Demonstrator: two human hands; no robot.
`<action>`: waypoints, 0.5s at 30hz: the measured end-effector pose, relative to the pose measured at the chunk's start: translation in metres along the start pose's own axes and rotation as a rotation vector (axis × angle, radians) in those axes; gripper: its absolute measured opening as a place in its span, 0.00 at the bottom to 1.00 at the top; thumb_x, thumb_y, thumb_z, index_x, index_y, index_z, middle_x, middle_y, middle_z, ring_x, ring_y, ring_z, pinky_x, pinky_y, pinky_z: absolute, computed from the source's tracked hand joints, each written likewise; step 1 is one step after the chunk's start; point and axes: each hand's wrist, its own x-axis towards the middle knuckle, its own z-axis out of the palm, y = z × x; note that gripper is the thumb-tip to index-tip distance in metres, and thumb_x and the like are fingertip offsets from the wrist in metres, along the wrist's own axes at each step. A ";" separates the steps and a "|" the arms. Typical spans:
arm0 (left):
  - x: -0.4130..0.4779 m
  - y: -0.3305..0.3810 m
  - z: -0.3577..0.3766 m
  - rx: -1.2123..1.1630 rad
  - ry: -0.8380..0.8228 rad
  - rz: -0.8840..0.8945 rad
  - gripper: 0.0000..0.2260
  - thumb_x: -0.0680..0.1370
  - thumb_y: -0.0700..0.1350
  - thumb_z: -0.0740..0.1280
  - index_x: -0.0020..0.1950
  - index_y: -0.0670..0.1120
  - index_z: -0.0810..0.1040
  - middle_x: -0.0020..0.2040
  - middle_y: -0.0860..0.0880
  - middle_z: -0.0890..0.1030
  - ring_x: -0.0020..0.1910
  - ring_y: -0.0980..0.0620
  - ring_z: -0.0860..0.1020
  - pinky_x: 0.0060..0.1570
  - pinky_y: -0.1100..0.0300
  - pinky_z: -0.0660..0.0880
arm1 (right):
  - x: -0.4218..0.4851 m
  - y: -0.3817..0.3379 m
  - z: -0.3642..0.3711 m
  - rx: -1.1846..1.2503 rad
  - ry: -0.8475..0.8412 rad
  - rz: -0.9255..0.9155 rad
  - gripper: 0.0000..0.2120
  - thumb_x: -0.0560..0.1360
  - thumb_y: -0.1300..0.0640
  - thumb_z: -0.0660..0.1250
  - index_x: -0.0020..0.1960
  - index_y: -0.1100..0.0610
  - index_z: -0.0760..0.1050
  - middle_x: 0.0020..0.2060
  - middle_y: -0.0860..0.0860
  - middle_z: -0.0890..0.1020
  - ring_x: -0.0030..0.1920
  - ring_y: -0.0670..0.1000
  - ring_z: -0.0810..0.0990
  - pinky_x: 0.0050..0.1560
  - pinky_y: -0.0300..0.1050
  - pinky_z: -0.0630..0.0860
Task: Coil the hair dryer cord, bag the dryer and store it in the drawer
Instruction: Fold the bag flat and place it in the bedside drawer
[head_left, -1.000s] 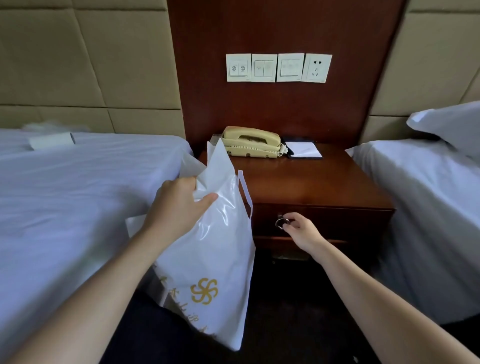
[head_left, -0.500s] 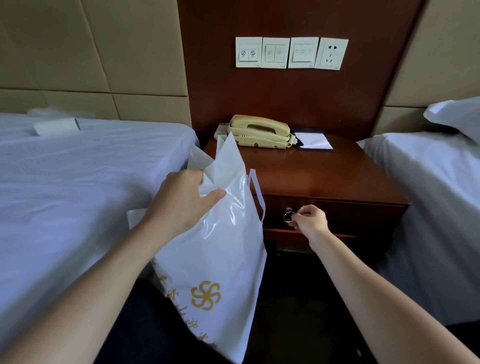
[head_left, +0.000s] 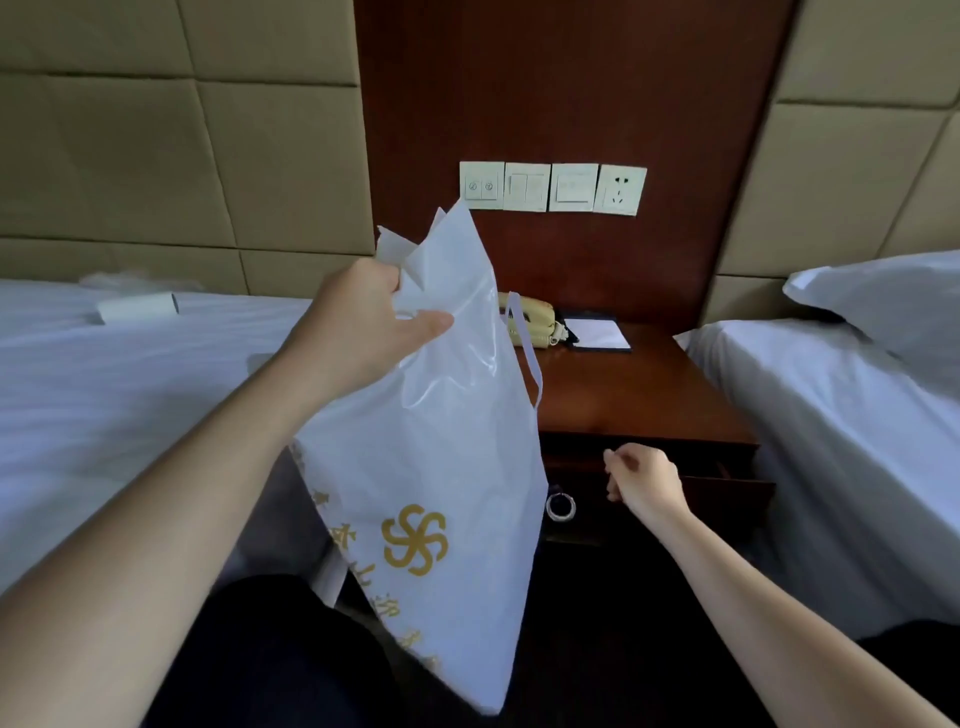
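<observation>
My left hand (head_left: 363, 325) grips the gathered top of a white plastic bag (head_left: 441, 467) with a gold logo and holds it up in front of the nightstand. The bag hangs full; the hair dryer and its cord are hidden from view. The nightstand drawer (head_left: 722, 491) stands pulled out a little, its metal ring pull (head_left: 561, 507) hanging free beside the bag's right edge. My right hand (head_left: 641, 483) is loosely curled just right of the ring, above the drawer front, touching nothing that I can see.
A wooden nightstand (head_left: 639, 395) carries a beige telephone (head_left: 532, 322) and a notepad (head_left: 597, 332). White beds flank it, left (head_left: 104, 405) and right (head_left: 857, 426), with a pillow (head_left: 883, 296). Wall switches and a socket (head_left: 553, 187) sit above. Dark floor lies below.
My left hand has lifted the bag higher. My right hand has pulled the drawer partly out and let go of the ring pull.
</observation>
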 end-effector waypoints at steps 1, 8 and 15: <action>0.002 0.005 -0.002 -0.007 0.010 0.007 0.09 0.73 0.47 0.71 0.47 0.42 0.81 0.37 0.52 0.80 0.36 0.54 0.77 0.34 0.63 0.69 | -0.001 -0.002 -0.011 -0.068 0.041 -0.050 0.12 0.79 0.52 0.59 0.44 0.56 0.78 0.34 0.51 0.81 0.37 0.51 0.79 0.36 0.42 0.72; 0.023 0.033 -0.004 -0.051 0.078 0.046 0.10 0.73 0.45 0.71 0.47 0.39 0.82 0.43 0.44 0.84 0.43 0.45 0.81 0.44 0.53 0.76 | -0.001 0.009 -0.030 -0.367 -0.277 0.080 0.24 0.80 0.44 0.49 0.64 0.57 0.73 0.61 0.56 0.77 0.64 0.57 0.73 0.63 0.47 0.66; 0.053 0.055 0.004 -0.096 0.238 0.058 0.11 0.73 0.45 0.70 0.45 0.36 0.80 0.40 0.41 0.82 0.42 0.41 0.80 0.43 0.50 0.76 | 0.002 0.022 -0.049 -0.134 -0.392 0.139 0.31 0.80 0.42 0.48 0.28 0.48 0.81 0.41 0.51 0.82 0.51 0.53 0.79 0.60 0.44 0.69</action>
